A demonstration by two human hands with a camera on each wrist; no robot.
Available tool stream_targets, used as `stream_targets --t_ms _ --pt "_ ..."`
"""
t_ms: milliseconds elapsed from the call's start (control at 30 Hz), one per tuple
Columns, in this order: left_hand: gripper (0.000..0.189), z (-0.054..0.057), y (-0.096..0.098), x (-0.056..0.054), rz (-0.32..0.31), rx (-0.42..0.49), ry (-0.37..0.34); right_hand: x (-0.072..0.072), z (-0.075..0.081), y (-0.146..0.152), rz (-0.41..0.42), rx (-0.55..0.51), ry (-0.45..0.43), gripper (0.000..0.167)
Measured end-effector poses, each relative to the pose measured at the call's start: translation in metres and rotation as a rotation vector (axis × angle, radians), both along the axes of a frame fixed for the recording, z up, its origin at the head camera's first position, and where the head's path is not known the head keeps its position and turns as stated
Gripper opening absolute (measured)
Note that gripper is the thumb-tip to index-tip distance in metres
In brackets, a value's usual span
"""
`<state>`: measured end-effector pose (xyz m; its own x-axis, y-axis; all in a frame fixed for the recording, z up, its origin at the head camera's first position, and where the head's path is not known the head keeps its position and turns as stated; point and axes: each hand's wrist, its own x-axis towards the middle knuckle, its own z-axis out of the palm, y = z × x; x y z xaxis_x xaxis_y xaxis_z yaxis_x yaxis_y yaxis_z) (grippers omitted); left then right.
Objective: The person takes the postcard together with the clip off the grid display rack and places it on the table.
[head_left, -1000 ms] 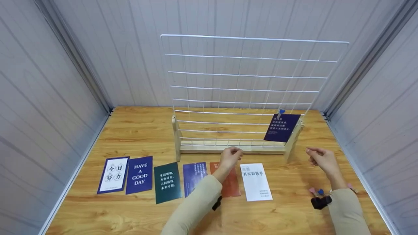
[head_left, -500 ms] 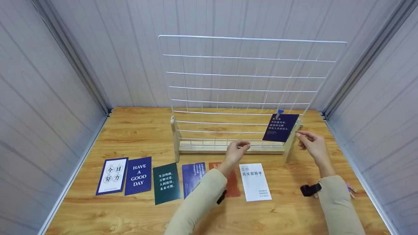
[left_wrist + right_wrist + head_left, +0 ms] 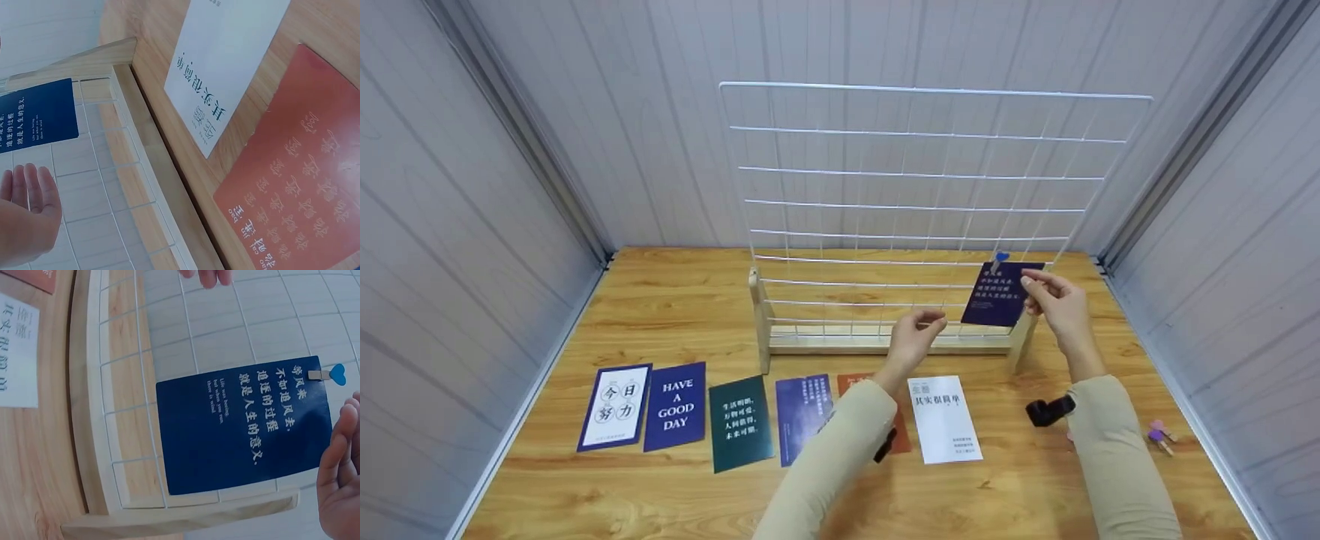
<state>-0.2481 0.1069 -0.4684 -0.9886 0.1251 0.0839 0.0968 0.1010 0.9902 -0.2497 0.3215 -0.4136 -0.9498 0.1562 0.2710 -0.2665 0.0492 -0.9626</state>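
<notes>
A dark blue card (image 3: 996, 296) hangs on the lower right of a white wire grid rack (image 3: 915, 175), held at its top by a clothespin with a blue heart (image 3: 336, 375). My right hand (image 3: 1061, 304) is at the card's right edge, fingers bent and thumb near the index finger; whether they touch the card I cannot tell. In the right wrist view, that hand (image 3: 342, 478) shows beside the card's edge below the clothespin. My left hand (image 3: 915, 341) hovers before the rack's lower bars, left of the card, fingers loosely curved and holding nothing.
Along the table front lie a white-and-blue card (image 3: 615, 405), a blue card (image 3: 675, 405), a green card (image 3: 742, 424), a purple card (image 3: 795, 427), an orange-red card (image 3: 292, 163) and a white card (image 3: 945, 420). Heart clothespins (image 3: 1159, 435) lie by my right forearm.
My right hand has moved up and left from the table's right side to the hanging card's edge. My left hand has shifted up and slightly right.
</notes>
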Motion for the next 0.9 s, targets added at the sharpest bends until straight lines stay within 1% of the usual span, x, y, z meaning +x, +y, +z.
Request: stream_targets --t_ms 67,100,167,200,233,267,300,333,367,400,467,500,533,567,600,667,700,733,767,800,833,867,900 --pt "0.017 0.002 0.002 0.0 0.008 0.0 -0.009 -0.007 -0.003 0.002 -0.002 -0.021 0.011 0.029" --pt "0.017 0.003 0.003 -0.001 0.01 0.001 -0.014 -0.018 -0.014 0.01 0.034 -0.057 0.038 0.027" --pt "0.017 0.006 0.005 -0.002 0.013 0.003 -0.021 -0.028 -0.021 0.016 0.021 -0.05 0.022 0.028" --pt "0.017 0.007 0.006 -0.002 0.013 0.0 -0.022 -0.036 -0.029 0.022 0.038 -0.073 0.026 0.028" --pt "0.018 0.009 0.008 -0.003 0.011 0.001 -0.024 -0.041 -0.032 0.026 0.031 -0.077 0.025 0.029" --pt "0.018 0.01 0.009 -0.004 0.01 0.004 -0.023 -0.042 -0.032 0.027 0.053 -0.096 0.023 0.027" --pt "0.019 0.011 0.01 -0.004 0.009 0.006 -0.019 -0.051 -0.041 0.034 0.091 -0.128 0.053 0.027" --pt "0.019 0.012 0.011 -0.005 0.009 0.007 -0.018 -0.046 -0.034 0.028 0.056 -0.098 0.027 0.028" --pt "0.019 0.013 0.012 -0.006 0.01 0.005 -0.018 -0.046 -0.032 0.027 0.057 -0.101 0.02 0.028" --pt "0.019 0.014 0.012 -0.007 0.013 0.003 -0.018 -0.044 -0.03 0.025 0.071 -0.105 0.03 0.028" --pt "0.018 0.016 0.014 -0.008 0.022 -0.002 -0.015 -0.032 -0.015 0.013 0.065 -0.092 0.014 0.028" --pt "0.017 0.017 0.015 -0.009 0.026 -0.005 -0.008 -0.029 -0.01 0.009 0.059 -0.074 0.015 0.028" --pt "0.016 0.018 0.015 -0.009 0.029 -0.006 -0.003 -0.016 0.006 -0.002 0.03 -0.049 -0.011 0.029" --pt "0.015 0.019 0.016 -0.009 0.032 -0.005 0.003 -0.037 -0.015 0.011 0.064 -0.09 0.001 0.028" --pt "0.015 0.02 0.017 -0.01 0.035 -0.004 0.011 -0.035 -0.012 0.008 0.057 -0.078 0.009 0.028" --pt "0.014 0.022 0.019 -0.011 0.044 0.005 0.025 -0.035 -0.008 0.004 0.048 -0.08 -0.009 0.028" --pt "0.014 0.023 0.02 -0.011 0.049 0.009 0.027 -0.037 -0.01 0.005 0.069 -0.096 0.007 0.027" --pt "0.014 0.024 0.021 -0.011 0.054 0.012 0.029 -0.039 -0.012 0.006 0.056 -0.089 0.005 0.029" --pt "0.014 0.026 0.022 -0.011 0.06 0.012 0.031 -0.043 -0.016 0.009 0.064 -0.092 0.012 0.029" --pt "0.014 0.027 0.023 -0.012 0.066 0.011 0.035 -0.021 0.008 -0.008 0.039 -0.054 0.006 0.03" --pt "0.014 0.028 0.025 -0.012 0.07 0.012 0.033 -0.022 0.007 -0.007 0.041 -0.056 0.006 0.029" --pt "0.015 0.029 0.026 -0.013 0.072 0.008 0.03 -0.026 0.003 -0.004 0.044 -0.054 0.012 0.028" --pt "0.016 0.031 0.027 -0.013 0.075 0.002 0.031 -0.036 -0.008 0.004 0.082 -0.085 0.038 0.027"
